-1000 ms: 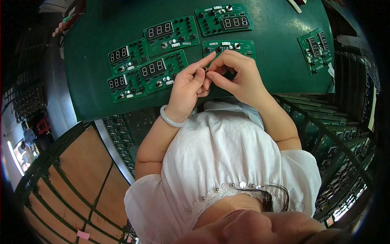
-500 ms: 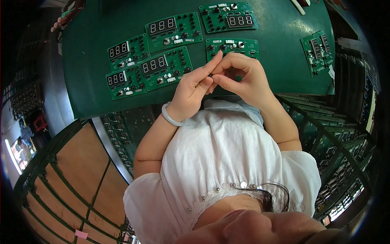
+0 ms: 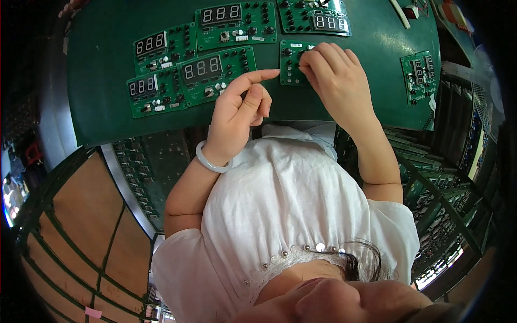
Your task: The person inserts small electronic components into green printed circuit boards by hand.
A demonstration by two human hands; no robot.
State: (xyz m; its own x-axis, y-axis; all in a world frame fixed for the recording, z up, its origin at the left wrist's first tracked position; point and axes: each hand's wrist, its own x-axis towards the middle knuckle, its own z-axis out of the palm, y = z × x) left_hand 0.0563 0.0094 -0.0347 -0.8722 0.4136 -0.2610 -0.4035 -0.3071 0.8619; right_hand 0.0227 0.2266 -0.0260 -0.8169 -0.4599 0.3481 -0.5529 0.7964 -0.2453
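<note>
My right hand [image 3: 336,81] rests on a small green circuit board [image 3: 291,64] at the table's near edge, its bunched fingertips pressing on the board's top right part. My left hand [image 3: 239,107], with a pale bangle on the wrist, hovers just left of that board. Its index finger stretches toward the board and the other fingers curl into the palm. I cannot see anything inside it. A larger green board with a three-digit display [image 3: 215,70] lies under the left hand's knuckles.
Several more green display boards [image 3: 237,21] lie on the dark green table [image 3: 102,81], one apart at the right [image 3: 420,75]. Racks of stacked boards [image 3: 140,172] stand below the table edge on both sides. A wooden pallet floor [image 3: 81,215] is at the lower left.
My two hands, pinched together over the table edge, have come apart. The right hand moved forward onto the small board and the left index finger straightened.
</note>
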